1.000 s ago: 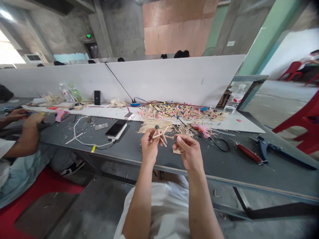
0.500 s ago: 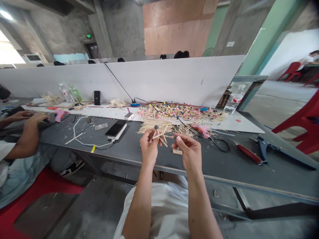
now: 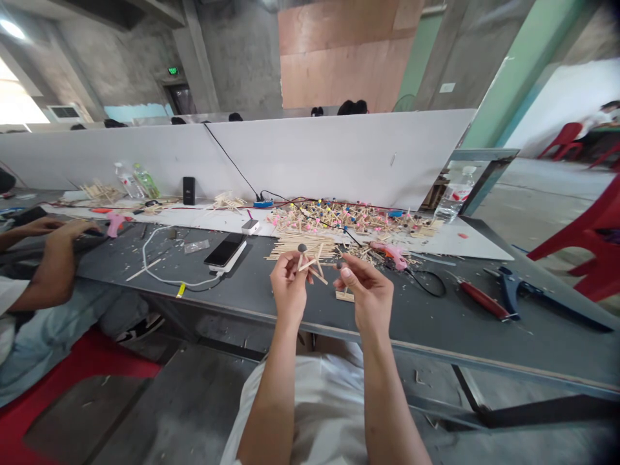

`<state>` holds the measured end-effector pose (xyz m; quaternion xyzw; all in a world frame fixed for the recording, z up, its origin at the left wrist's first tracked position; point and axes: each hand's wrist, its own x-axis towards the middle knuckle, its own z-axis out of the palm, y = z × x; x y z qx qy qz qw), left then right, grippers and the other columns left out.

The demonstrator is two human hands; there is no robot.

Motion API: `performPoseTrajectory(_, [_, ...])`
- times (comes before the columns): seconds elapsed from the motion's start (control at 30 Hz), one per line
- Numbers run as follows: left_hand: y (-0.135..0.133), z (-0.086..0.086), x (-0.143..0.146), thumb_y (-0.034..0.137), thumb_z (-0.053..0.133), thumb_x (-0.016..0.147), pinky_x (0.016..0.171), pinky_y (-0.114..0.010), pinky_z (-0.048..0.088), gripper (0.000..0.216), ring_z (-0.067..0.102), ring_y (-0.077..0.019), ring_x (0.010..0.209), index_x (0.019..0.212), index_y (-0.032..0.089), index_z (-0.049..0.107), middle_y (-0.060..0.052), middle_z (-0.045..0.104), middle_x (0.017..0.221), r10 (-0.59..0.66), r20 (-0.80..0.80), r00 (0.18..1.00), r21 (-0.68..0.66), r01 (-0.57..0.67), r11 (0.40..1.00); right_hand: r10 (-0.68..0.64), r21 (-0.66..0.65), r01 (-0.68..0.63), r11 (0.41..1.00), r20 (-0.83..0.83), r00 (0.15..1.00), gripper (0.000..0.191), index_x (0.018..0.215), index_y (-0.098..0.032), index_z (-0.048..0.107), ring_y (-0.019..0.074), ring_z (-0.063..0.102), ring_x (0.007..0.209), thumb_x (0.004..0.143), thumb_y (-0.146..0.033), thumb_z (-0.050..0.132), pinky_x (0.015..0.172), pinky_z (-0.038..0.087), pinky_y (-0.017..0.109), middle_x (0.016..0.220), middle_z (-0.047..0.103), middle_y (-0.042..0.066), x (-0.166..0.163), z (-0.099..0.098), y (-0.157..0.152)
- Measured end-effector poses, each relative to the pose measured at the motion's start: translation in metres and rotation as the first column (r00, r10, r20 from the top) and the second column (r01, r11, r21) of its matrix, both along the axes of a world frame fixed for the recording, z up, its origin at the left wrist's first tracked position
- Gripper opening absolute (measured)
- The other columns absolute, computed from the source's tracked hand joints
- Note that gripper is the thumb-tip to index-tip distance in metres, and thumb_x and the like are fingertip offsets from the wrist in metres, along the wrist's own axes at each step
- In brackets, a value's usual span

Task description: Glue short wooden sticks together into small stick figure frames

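Observation:
My left hand pinches a small figure of glued wooden sticks with a dark bead on top, held above the grey table. My right hand is closed beside it, its thumb and fingers pinched at the figure's right end on something small and dark that I cannot make out. A small stick piece lies on the table just under my right hand. Behind my hands lies a bundle of plain sticks and a pile of finished stick figures with pink and blue beads.
A pink glue gun with a black cord, a red-handled tool and a blue clamp lie to the right. A phone on a power bank sits left. Another person's hands work at far left. Red chairs stand right.
My hands have barely shifted. The right hand's fingers have closed in on the right end of the stick figure and turned slightly.

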<state>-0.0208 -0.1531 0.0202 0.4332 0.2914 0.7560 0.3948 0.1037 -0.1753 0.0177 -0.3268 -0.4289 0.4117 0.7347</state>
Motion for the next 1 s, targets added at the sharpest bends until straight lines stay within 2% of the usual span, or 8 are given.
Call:
performPoseTrajectory(0.2, [-0.002,0.002,0.001,0.036,0.079,0.076,0.044,-0.018,0.043,0.03,0.057,-0.0085,0.05,0.086,0.015,0.059,-0.001,0.067,0.069,-0.025,0.005,1.0,0.003,0.025,1.0,-0.071,0.041,0.069,0.997,0.043,0.997,0.019,0.087,-0.02,0.079,0.0125,0.06,0.054,0.07,-0.027,0.082,0.051,0.05,0.027,0.073,0.071,0.001,-0.002,0.001,-0.001])
performPoseTrajectory(0.3, [-0.002,0.003,0.001,0.037,0.077,0.078,0.045,-0.018,0.043,0.03,0.06,-0.0094,0.052,0.087,0.016,0.059,-0.003,0.07,0.074,-0.02,0.0,1.0,0.009,0.02,1.0,-0.071,0.015,0.071,0.997,0.047,0.996,0.024,0.09,-0.02,0.079,0.0134,0.061,0.054,0.069,-0.03,0.083,0.051,0.051,0.028,0.075,0.072,0.002,-0.001,0.001,-0.001])
performPoseTrajectory(0.43, [-0.005,0.002,0.001,0.038,0.076,0.079,0.045,-0.018,0.044,0.029,0.062,-0.0106,0.055,0.089,0.017,0.058,-0.003,0.07,0.076,0.066,-0.016,0.998,0.057,-0.065,0.996,-0.019,-0.04,0.022,0.999,0.059,0.998,0.033,0.103,-0.02,0.076,0.0141,0.064,0.057,0.076,-0.039,0.077,0.052,0.051,0.027,0.081,0.073,0.004,0.002,0.001,-0.001])
performPoseTrajectory(0.6, [-0.011,-0.002,0.002,0.038,0.071,0.084,0.053,-0.021,0.051,0.024,0.065,-0.0128,0.063,0.092,0.018,0.061,-0.006,0.071,0.084,0.202,-0.104,0.974,0.151,-0.186,0.971,-0.013,-0.095,0.025,0.995,0.124,0.992,0.036,0.089,-0.016,0.077,0.0151,0.063,0.055,0.081,-0.05,0.069,0.052,0.051,0.027,0.075,0.074,0.007,0.001,0.001,-0.002])
performPoseTrajectory(0.8, [-0.014,-0.008,0.002,0.035,0.067,0.088,0.067,-0.027,0.057,0.019,0.067,-0.0144,0.069,0.096,0.018,0.063,-0.008,0.069,0.09,0.257,-0.18,0.95,0.25,-0.208,0.945,-0.045,-0.059,0.052,0.997,0.117,0.992,0.033,0.069,-0.016,0.073,0.0132,0.059,0.051,0.081,-0.047,0.071,0.05,0.048,0.025,0.062,0.07,0.004,0.0,0.004,-0.005])
performPoseTrajectory(1.0, [-0.015,-0.008,0.002,0.037,0.067,0.087,0.067,-0.027,0.057,0.02,0.067,-0.0156,0.072,0.096,0.018,0.064,-0.008,0.069,0.09,0.278,-0.201,0.939,0.254,-0.224,0.941,-0.028,-0.068,0.035,0.997,0.1,0.995,0.033,0.075,-0.016,0.075,0.0141,0.06,0.052,0.081,-0.048,0.071,0.05,0.049,0.026,0.064,0.07,0.005,0.001,0.005,-0.007])
